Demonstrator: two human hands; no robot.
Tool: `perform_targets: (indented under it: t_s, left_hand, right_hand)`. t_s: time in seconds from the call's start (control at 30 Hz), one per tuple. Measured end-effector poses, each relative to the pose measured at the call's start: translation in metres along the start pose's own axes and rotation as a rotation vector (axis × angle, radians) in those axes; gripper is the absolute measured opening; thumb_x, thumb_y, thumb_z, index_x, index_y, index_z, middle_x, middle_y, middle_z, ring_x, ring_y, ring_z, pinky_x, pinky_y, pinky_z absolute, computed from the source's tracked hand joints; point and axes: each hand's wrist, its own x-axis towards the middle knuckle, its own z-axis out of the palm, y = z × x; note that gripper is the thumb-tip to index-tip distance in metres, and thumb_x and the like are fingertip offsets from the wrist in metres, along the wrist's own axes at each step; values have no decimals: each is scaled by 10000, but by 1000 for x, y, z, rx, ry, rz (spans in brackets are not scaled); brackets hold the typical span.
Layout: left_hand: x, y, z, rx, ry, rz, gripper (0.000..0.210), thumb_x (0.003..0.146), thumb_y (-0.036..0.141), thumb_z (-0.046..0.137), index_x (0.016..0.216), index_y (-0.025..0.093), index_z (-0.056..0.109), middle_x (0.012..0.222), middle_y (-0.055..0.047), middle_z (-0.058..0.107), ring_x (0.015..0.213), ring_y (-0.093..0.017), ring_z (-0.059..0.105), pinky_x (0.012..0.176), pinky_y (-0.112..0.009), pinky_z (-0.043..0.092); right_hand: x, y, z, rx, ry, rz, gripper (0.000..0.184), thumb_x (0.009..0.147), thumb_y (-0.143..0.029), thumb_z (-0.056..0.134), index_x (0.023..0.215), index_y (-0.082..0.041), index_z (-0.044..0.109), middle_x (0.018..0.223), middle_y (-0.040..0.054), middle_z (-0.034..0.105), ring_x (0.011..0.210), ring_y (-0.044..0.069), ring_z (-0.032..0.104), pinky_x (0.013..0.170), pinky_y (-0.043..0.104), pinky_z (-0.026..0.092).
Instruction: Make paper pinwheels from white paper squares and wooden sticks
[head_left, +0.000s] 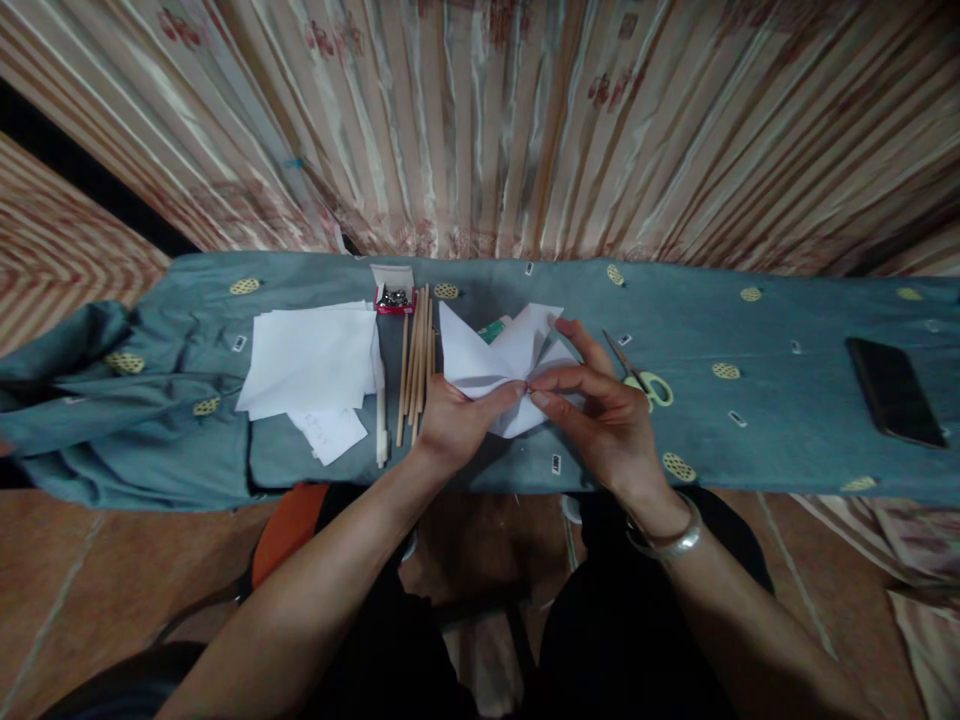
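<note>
A white paper pinwheel (487,360) with folded, pointed blades is held just above the cloth-covered table. My left hand (461,425) is closed on its left side, thumb pressed near the centre. The thumb and forefinger of my right hand (604,415) pinch a small dark pin (529,387) at the pinwheel's middle, mostly hidden by the fingertips. My other right fingers reach behind the right blade. Scissors (651,388) with pale yellow-green handles lie just right of my right hand. Behind the paper, a green-and-white item (493,330) is partly covered.
Left of my hands lie several wooden sticks (415,365), a white pen (382,420) and a stack of white paper (311,355). A small open box of metal pins (394,298) stands behind the sticks. A black phone (895,390) rests far right. A curtain (480,130) hangs behind the table.
</note>
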Motion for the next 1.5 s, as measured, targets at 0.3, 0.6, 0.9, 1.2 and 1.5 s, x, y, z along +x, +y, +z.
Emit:
perform_targets:
  t_s: [0.3,0.6,0.9,1.2,1.5]
  left_hand:
    - [0,-5,-3,8,-29,49,213,569,180,826,763,157,741,808,-44,766,784,-224,719,744,-317,587]
    - [-1,-5,-3,-1,-36,46,244,569,184,833,800,157,757,838,-55,767,815,-237,721,772,-336,586]
    - [1,-6,-4,25,-67,83,255,559,211,824,798,153,757,801,-46,761,752,-221,707,712,-317,583]
    - [5,-8,-8,13,-126,-11,316,486,247,867,761,165,735,756,-41,736,768,-216,694,709,-308,559]
    - [8,-10,-12,83,-199,6,316,552,275,850,821,140,752,808,-57,754,786,-222,696,706,-300,556]
  right_hand:
    - [-1,1,0,-4,10,-12,48,828,-303,696,829,-261,721,1444,-15,508,1431,261,336,1191,501,240]
    - [0,1,-1,-24,2,-20,82,838,-338,686,833,-263,717,1451,-14,503,1429,263,340,1192,509,225]
    - [-2,2,1,-25,5,24,58,837,-309,681,843,-260,711,1432,-5,519,1438,250,325,1200,502,204]
    - [-2,10,1,15,16,48,41,815,-302,698,838,-279,722,1396,-3,558,1430,253,341,1175,525,264]
    - [0,13,3,74,45,73,76,786,-293,722,832,-243,689,1420,42,530,1391,245,406,1140,451,334]
